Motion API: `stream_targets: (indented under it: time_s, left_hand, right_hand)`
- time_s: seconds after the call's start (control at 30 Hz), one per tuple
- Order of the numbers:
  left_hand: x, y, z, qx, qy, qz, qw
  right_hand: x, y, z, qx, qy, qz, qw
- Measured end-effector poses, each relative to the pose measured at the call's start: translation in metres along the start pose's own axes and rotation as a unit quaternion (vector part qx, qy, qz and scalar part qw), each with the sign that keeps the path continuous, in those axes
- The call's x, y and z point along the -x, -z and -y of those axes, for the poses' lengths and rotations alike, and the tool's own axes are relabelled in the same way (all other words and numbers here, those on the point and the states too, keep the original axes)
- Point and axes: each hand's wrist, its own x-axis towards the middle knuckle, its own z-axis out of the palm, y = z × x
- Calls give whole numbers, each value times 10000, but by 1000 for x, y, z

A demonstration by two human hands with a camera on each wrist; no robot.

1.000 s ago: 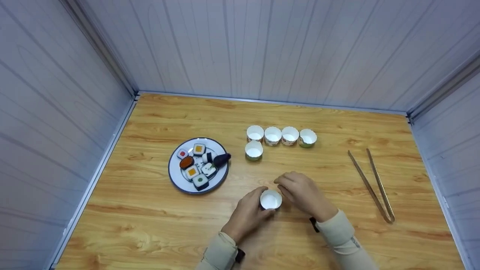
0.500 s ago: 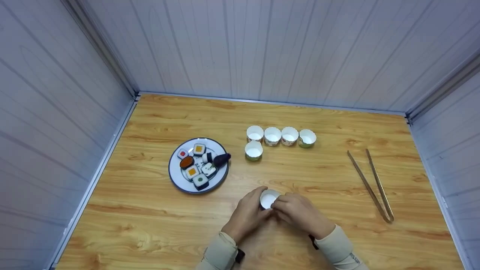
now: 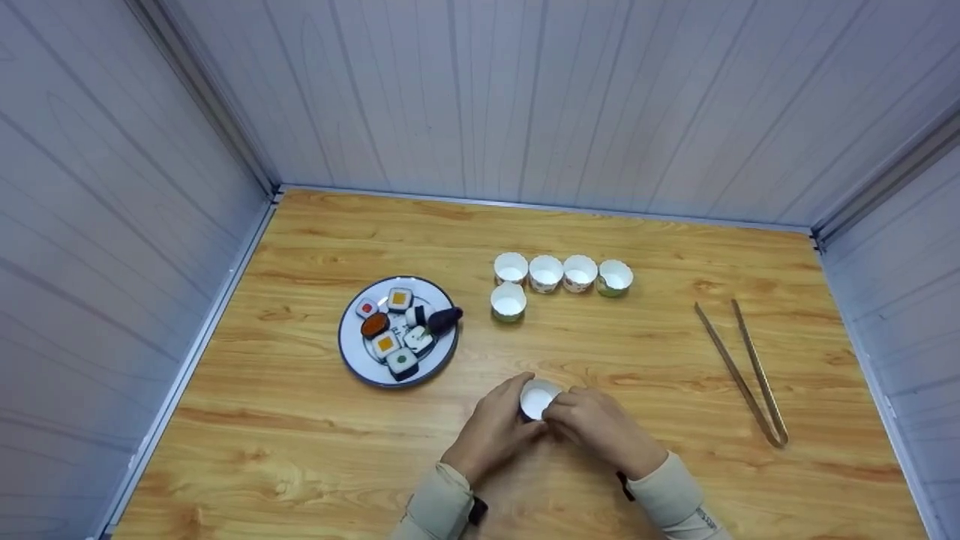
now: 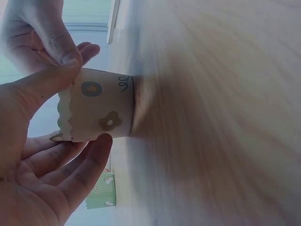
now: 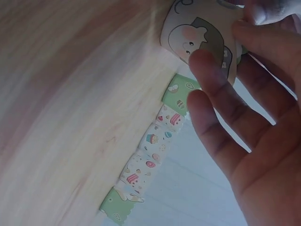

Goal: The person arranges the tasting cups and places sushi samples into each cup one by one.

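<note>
Under the held cup [image 3: 537,401], woodgrain tabletop [image 3: 300,442] meets pale walls [image 3: 491,97].

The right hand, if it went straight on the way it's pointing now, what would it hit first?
The small, round, white-lined paper cup that the left hand holds: the fingertips of the right hand seem to be at its rim. Exactly how deep they reach is hard to judge.

Legible lettering, none: dark marks on plate [image 3: 351,355] and right sleeve [image 3: 670,491] too small to read.
</note>
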Motion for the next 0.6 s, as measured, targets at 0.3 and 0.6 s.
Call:
stream_targets:
  time_s: [0.3,0.6]
  left_hand:
    - [1,-2,2,57,24,-66,10000]
    - [0,-3,1,13,-73,-144,9999]
  right_hand:
    - [2,-3,-1,-96,39,-162,9998]
    - [3,-1,0,-40,-24,-239,9997]
